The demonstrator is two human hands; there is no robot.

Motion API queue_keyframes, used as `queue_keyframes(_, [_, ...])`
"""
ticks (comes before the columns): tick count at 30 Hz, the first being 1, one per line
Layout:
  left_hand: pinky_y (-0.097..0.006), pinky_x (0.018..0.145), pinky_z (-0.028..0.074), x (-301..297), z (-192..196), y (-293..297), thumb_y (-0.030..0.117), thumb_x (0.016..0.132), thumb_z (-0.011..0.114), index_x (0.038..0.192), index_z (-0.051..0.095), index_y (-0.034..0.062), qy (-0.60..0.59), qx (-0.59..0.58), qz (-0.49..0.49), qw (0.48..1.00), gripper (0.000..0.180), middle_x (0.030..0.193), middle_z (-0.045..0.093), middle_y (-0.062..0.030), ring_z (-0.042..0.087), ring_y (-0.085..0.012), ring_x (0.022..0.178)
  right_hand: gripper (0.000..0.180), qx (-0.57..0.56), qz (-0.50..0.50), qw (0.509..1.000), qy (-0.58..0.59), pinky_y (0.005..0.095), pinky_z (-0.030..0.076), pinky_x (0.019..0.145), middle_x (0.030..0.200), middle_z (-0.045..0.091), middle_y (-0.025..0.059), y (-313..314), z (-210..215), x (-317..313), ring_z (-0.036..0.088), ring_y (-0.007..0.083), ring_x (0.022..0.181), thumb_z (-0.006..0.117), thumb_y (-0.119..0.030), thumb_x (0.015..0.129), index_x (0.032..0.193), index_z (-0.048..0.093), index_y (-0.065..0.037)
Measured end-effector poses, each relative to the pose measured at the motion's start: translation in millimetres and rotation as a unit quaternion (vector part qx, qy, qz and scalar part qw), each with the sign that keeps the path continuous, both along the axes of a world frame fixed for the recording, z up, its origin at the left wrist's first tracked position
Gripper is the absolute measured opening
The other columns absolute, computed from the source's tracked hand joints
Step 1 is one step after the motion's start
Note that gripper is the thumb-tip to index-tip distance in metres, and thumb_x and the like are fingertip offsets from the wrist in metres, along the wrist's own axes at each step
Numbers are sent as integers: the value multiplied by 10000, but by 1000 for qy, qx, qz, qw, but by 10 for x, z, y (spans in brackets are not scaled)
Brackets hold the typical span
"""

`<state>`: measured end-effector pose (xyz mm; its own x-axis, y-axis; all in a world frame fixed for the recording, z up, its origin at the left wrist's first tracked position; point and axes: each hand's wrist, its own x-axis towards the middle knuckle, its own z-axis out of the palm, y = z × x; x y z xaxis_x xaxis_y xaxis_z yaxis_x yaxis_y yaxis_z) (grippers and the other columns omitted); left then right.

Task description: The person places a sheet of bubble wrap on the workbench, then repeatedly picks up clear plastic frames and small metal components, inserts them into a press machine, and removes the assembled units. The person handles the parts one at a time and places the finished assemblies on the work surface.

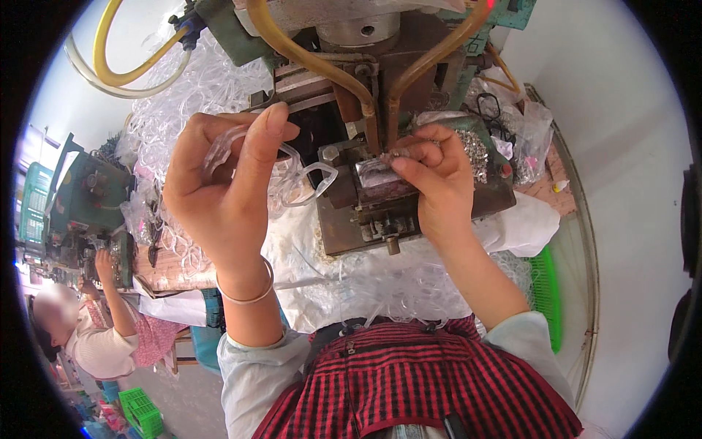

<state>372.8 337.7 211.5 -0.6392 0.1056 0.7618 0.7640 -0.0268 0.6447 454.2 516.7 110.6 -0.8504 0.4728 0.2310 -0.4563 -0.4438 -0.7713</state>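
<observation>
My left hand is closed around clear plastic eyeglass frames, whose looped rims stick out past the fingers toward the machine. How many frames are in it I cannot tell. My right hand pinches at the metal block on the machine bed, just beside the tips of two upright rods. Whatever lies between its thumb and fingers is too small and covered to make out. Close by that hand, a heap of small shiny metal parts rests on the right side of the bed.
Yellow hoses run down to the machine. Piles of clear plastic frames lie behind on the left, more in front of me. A green basket stands at right. Another person works at a machine far left.
</observation>
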Motion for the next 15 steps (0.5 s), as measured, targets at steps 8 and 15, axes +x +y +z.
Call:
queue_keyframes(8, [-159,600,439,-6,-16,-15,-22,878,774,842,646,-11,-4,9,1,1000,133,792,735,-88,641,-54,680,562,112,-45,991,-60,261,510,852,984,714,100,-35,88,11,650,138,957,724,90,835,1324,459,3])
queue_keyframes(15, [-163,611,450,-1,6,4,-33,882,762,831,637,-24,-4,0,-7,1000,136,803,736,-106,655,-65,703,574,140,-65,985,-76,291,494,919,1040,713,110,-84,199,-33,649,156,1003,707,82,835,1349,457,20])
